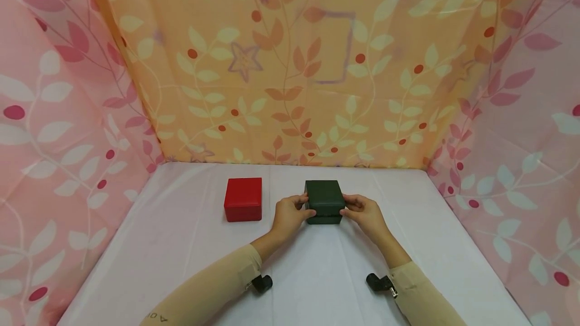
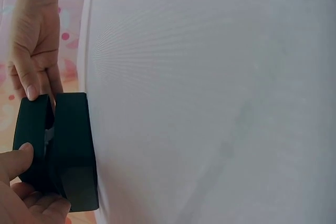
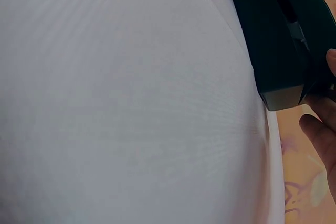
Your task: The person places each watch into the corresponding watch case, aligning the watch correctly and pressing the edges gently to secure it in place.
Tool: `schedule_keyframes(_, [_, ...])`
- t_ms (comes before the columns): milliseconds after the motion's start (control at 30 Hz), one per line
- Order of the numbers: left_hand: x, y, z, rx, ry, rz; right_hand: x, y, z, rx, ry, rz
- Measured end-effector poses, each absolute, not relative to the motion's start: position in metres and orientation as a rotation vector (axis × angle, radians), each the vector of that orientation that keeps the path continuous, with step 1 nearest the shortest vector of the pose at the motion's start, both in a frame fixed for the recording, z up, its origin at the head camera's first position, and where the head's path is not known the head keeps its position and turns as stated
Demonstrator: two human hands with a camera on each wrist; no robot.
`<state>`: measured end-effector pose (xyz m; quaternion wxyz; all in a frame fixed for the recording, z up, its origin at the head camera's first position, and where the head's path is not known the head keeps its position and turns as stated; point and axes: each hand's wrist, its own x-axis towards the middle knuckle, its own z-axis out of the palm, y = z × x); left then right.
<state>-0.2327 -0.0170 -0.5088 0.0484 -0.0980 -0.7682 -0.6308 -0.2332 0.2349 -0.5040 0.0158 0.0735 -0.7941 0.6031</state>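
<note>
A dark green hinged box (image 1: 324,199) sits on the white-covered table between the two hands. On its left side, the left hand (image 1: 287,216) grips the lid with thumb and fingers. The right hand (image 1: 368,216) holds the lid from the other side, thumb near the front corner. Both wrist views show a narrow gap between the lid (image 2: 32,121) and the base (image 2: 76,148), with something pale just visible inside (image 3: 297,34). A closed red box (image 1: 243,199) of similar size stands left of the left hand, untouched.
White cloth (image 1: 217,275) covers the table. A yellow leaf-patterned curtain (image 1: 290,89) hangs along the back edge, with pink patterned curtains at the left (image 1: 59,130) and right (image 1: 521,130). Small black cameras (image 1: 262,283) are fixed at both sleeves.
</note>
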Motion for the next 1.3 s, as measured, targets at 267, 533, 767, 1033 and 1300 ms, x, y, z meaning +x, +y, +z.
schedule_keyframes(267, [-0.231,-0.018,-0.511,-0.297,-2.389,-1.901,-0.232,0.237,-0.509,0.217,-2.489,1.881])
schedule_keyframes(533, [-0.234,-0.021,-0.511,-0.327,-2.410,-1.888,-0.231,0.238,-0.509,0.263,-2.496,1.884])
schedule_keyframes(767, [-0.233,-0.024,-0.508,-0.352,-2.428,-1.925,-0.232,0.241,-0.506,0.309,-2.558,1.805])
schedule_keyframes(1033, [-0.234,-0.027,-0.501,-0.419,-2.498,-1.921,-0.233,0.247,-0.504,0.362,-2.661,1.649])
schedule_keyframes(1300, [-0.229,-0.031,-0.498,-0.410,-2.575,-1.915,-0.227,0.247,-0.495,0.454,-2.755,1.358])
